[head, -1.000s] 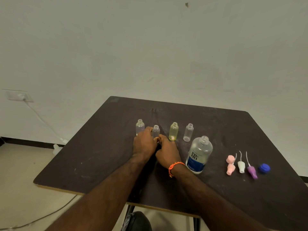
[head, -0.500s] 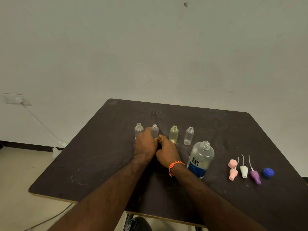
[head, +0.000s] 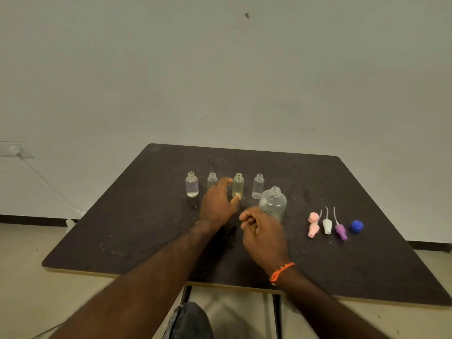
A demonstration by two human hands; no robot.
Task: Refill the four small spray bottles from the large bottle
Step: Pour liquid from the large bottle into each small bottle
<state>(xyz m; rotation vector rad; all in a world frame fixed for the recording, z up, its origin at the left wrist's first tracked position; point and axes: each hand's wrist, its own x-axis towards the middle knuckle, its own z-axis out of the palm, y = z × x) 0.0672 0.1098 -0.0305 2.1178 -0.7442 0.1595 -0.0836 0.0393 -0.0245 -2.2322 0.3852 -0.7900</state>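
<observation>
Four small uncapped bottles stand in a row on the dark table [head: 137,223]: a clear one [head: 192,185], a second [head: 212,179] partly hidden behind my left hand, a yellowish one [head: 238,185] and a clear one [head: 258,186]. The large clear bottle [head: 273,203] stands uncapped just right of them. My left hand [head: 217,204] is spread in a C beside the yellowish bottle, with its thumb tip at the bottle's base. With curled fingers, my right hand [head: 264,234] hovers in front of the large bottle and holds nothing that I can see.
Spray tops lie at the right of the table: a pink one [head: 313,225], a white one [head: 327,225] and a purple one [head: 340,231], with a blue cap [head: 356,226] beside them. A wall rises behind the table. A cable [head: 46,184] runs down at the left.
My hands, which were together at the second bottle, have parted. The left hand shifted right to the yellowish bottle, and the right hand drew back toward me.
</observation>
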